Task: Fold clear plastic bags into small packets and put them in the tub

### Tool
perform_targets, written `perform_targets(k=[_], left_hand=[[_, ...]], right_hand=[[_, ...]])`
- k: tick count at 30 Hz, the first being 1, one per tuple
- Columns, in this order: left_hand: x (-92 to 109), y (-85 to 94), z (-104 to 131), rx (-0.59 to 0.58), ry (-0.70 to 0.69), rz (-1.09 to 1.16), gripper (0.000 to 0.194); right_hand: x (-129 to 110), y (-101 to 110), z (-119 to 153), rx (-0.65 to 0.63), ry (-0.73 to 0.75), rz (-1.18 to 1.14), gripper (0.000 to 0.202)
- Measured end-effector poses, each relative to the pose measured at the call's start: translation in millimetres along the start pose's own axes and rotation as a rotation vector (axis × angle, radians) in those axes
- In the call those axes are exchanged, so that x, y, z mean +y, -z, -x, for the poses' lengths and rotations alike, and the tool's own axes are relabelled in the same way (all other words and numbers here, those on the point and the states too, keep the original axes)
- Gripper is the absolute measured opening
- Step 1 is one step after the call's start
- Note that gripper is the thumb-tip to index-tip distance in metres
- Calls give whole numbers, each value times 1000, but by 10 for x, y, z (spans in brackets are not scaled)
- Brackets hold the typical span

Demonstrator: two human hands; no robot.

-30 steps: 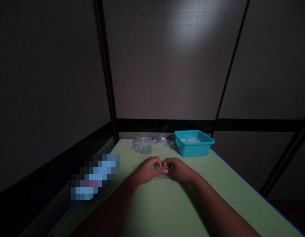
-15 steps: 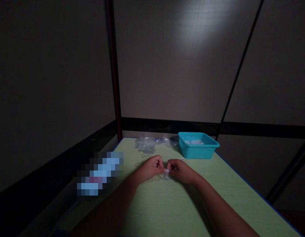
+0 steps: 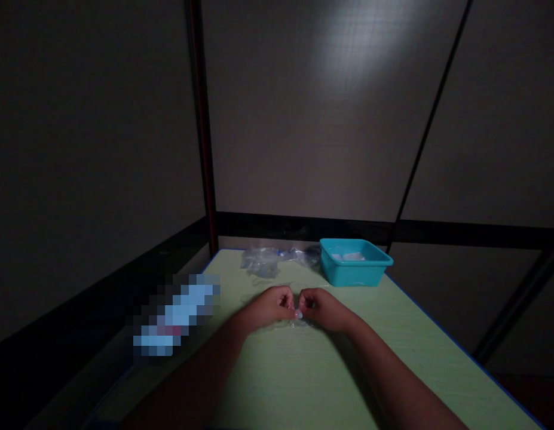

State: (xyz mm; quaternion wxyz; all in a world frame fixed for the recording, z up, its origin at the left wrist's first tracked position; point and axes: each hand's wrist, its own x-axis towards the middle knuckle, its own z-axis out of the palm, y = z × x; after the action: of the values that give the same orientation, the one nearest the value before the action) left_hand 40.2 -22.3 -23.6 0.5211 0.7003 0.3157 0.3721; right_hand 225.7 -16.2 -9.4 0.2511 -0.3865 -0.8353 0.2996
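Over the middle of the table, my left hand (image 3: pixel 273 306) and my right hand (image 3: pixel 325 310) meet, fingers curled and thumb tips nearly touching. Both pinch a clear plastic bag (image 3: pixel 296 324), whose thin film spreads out flat under and around them. A small shiny pale-pink spot (image 3: pixel 298 314) shows between the thumbs; whether it is a gathered bit of the plastic or a separate small piece, I cannot tell. The curled fingers hide much of the grip.
Crumpled clear plastic bags (image 3: pixel 262 261) lie at the far edge of the pale green table (image 3: pixel 285 382). A turquoise basket (image 3: pixel 355 275) holding whitish items stands at the back right. At the left edge is a blurred-out blue and dark patch (image 3: pixel 182 310). Walls rise behind.
The whole view has shifted slightly, so things sit a little further left. Both hands keep their pinch, drawn slightly closer together at the thumbs.
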Motion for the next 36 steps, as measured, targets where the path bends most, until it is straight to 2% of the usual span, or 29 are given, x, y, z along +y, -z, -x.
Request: perform_targets(k=[11, 17, 24, 31, 33, 36], left_hand=[[64, -2, 5, -6, 32, 57, 28], [108, -22, 22, 8, 41, 102, 33], [147, 9, 33, 35, 83, 79, 28], [78, 47, -7, 185, -6, -5, 23], [72, 33, -5, 168, -51, -55, 29], [66, 6, 20, 51, -83, -81, 45]], right_hand=[[7, -3, -10, 12, -16, -16, 2], [-8, 9, 1, 12, 44, -60, 3], [10, -6, 2, -5, 33, -100, 8], [14, -18, -7, -15, 26, -89, 13], [25, -19, -14, 7, 29, -50, 13], [51, -19, -23, 23, 33, 5, 16]])
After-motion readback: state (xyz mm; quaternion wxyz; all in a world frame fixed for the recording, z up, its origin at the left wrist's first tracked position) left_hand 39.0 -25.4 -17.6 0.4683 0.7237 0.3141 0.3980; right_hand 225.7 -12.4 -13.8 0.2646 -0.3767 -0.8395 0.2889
